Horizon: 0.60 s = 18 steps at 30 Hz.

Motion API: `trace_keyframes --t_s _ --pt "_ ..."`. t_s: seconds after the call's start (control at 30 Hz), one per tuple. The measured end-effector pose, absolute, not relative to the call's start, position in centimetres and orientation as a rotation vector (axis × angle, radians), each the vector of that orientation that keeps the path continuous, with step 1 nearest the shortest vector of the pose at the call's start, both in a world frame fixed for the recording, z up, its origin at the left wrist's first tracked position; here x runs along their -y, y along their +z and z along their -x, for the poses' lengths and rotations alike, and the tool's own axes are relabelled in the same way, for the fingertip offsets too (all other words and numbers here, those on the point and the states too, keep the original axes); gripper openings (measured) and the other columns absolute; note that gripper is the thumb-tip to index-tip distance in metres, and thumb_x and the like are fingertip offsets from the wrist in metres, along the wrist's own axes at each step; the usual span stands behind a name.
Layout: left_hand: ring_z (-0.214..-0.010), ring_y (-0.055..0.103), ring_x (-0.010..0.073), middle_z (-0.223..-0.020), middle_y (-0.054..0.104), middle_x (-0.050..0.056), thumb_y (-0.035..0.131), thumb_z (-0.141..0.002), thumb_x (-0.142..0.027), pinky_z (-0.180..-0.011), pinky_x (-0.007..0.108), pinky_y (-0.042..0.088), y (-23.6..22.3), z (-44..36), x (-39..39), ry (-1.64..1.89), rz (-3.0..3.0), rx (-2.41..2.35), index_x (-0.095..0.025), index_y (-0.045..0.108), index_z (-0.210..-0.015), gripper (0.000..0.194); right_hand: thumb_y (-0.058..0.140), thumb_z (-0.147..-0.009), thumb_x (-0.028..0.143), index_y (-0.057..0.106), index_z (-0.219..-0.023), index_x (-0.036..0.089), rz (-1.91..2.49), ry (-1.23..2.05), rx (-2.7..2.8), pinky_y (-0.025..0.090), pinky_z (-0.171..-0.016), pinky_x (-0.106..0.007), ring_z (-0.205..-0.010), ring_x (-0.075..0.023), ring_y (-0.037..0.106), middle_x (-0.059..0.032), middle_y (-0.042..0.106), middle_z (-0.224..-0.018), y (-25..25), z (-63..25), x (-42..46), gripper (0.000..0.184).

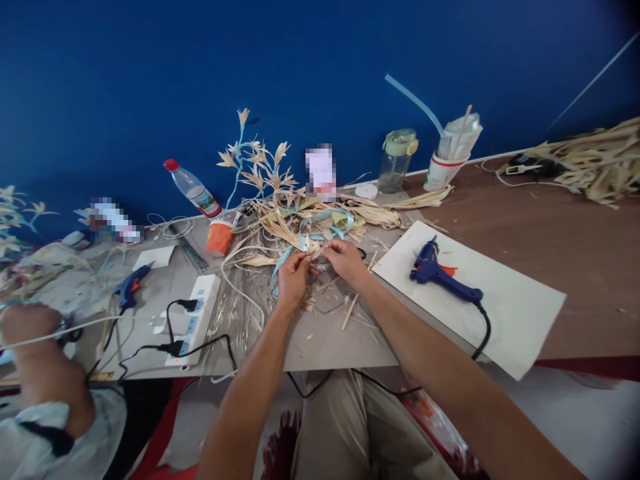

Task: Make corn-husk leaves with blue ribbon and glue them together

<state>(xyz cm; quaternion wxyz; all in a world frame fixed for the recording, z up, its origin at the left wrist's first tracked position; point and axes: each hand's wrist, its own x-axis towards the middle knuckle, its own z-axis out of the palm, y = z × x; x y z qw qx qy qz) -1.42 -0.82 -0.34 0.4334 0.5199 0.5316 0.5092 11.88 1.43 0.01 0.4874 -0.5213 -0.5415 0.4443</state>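
Observation:
My left hand [294, 275] and my right hand [344, 260] meet over the table, fingertips pinched close together. Between them is a small pale piece of dried husk [316, 252], mostly covered by the fingers. Just behind lies a heap of dried husk strips [373, 213] with a light blue ribbon [345, 225] looped on it. Under and around the hands are husk scraps and thin sticks [351, 311]. Left of my left hand, a bundle of thin wires [235, 313] is spread on the table.
A blue glue gun [445, 277] rests on a white board [520, 313] at right. Leftward are a power strip [200, 313], an orange cup [219, 238], a bottle [193, 190] and husk flowers [257, 177]. Another person's hand [30, 323] is at far left.

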Motion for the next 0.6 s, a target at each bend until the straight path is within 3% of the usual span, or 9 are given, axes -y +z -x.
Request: trace_keyframes --t_s 0.23,0.43,0.6 --pt "-0.046 0.051 0.0072 -0.065 0.063 -0.001 0.057 -0.077 -0.034 -0.052 0.022 0.039 -0.8 1.8 0.5 1.291 -1.203 -1.288 -0.015 0.059 -0.078 0.018 0.051 -0.068 0.034 0.052 -0.055 0.018 1.252 1.103 1.279 0.037 -0.058 -0.024 -0.056 -0.0113 0.047 0.0031 0.052 -0.054 0.4 -12.4 -1.7 0.021" --pt "-0.047 0.051 0.0064 -0.065 0.062 -0.001 0.057 -0.077 -0.034 -0.054 0.021 0.039 -0.9 2.2 0.3 1.331 -1.198 -1.290 -0.015 0.059 -0.074 0.019 0.047 -0.075 0.027 0.064 -0.078 0.020 1.674 0.596 1.497 0.039 -0.076 -0.030 -0.079 -0.0171 0.057 -0.0026 0.067 -0.083 1.3 -15.6 -2.3 0.019" --pt "-0.047 0.050 0.0062 -0.065 0.062 -0.002 0.055 -0.078 -0.034 -0.054 0.021 0.038 -0.7 2.2 0.4 1.311 -1.240 -1.305 -0.015 0.059 -0.074 0.020 0.046 -0.078 0.024 0.068 -0.082 0.023 2.012 0.477 1.818 0.033 -0.086 -0.041 -0.090 -0.0235 0.058 -0.0067 0.068 -0.090 1.5 -16.9 -2.0 0.022"
